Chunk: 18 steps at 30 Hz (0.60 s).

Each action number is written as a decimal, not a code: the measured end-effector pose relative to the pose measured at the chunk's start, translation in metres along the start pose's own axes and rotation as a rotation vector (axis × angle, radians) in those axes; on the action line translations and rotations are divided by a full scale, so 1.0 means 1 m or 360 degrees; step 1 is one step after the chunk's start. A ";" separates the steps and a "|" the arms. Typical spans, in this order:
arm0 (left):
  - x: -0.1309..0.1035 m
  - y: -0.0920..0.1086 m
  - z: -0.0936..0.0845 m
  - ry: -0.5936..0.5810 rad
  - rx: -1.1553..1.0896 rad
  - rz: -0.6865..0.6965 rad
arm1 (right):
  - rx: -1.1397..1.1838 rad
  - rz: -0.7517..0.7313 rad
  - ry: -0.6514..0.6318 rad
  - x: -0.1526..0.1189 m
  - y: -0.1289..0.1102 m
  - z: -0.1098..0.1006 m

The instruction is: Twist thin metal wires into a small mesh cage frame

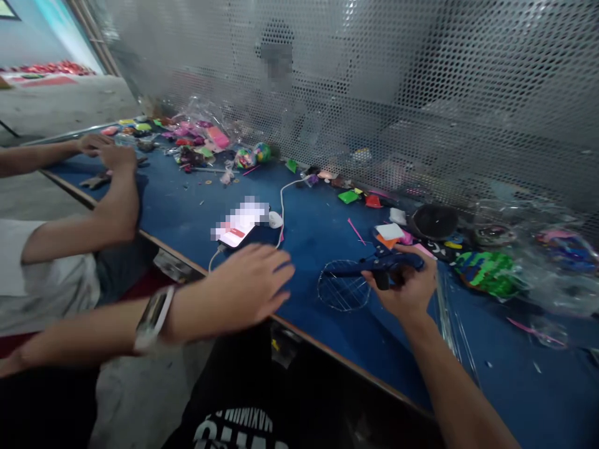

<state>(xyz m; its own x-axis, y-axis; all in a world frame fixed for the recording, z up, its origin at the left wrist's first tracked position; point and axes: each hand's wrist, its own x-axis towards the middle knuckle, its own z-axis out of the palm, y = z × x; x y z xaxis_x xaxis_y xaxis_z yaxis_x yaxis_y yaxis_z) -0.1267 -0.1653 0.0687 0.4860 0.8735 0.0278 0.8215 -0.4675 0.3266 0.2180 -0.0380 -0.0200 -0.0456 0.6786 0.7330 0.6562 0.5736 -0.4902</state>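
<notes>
Your left hand [238,287], wristband [153,315] behind it, hovers by the front edge of the blue table [304,231]; it is released, fingers loosely bent, nothing visible in it, slightly blurred. Across from it, your right hand [414,293] is closed around a dark blue tool [405,259], pistol-shaped, possibly a glue gun; its narrow end points toward your left side and lies over the far part of a round wire mesh piece [345,293], which sits on the table between your two hands. Contact between tip and mesh: cannot tell. For good control, a firm grip with a relaxed wrist should serve; if the tip is hot, hold the left fingers away from it. The mesh looks light and may slide, so steadying it by its near rim, clear of the tip, seems the better hold. Note the clear film strips [449,318] beside your right wrist; they could catch on the forearm. Beyond your left fingers: a lit phone [241,227] and a white cable [282,202], best not snagged. Past your right hand: a white square [390,232], a dark bowl [435,221] and a green bundle [489,273]. Farthest, beyond both hands: a perforated metal panel [350,93].
</notes>
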 end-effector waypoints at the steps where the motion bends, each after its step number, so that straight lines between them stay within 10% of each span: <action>1: -0.029 0.008 0.023 0.0130 0.0088 -0.0086 | -0.0006 0.0000 0.0007 0.000 0.000 0.000; 6: -0.079 -0.008 0.086 0.0524 0.0329 -0.0480 | -0.0006 -0.0005 -0.0008 0.002 -0.001 0.002; 18: -0.059 -0.032 0.082 0.0756 0.0465 -0.0617 | -0.0031 0.0020 -0.0070 0.007 -0.006 0.000</action>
<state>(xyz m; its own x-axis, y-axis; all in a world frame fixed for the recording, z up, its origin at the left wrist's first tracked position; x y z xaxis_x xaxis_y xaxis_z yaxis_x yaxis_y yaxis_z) -0.1577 -0.2131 -0.0210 0.0108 0.9190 0.3940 0.9892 -0.0674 0.1301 0.2138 -0.0372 -0.0119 -0.0702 0.7056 0.7051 0.6716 0.5560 -0.4896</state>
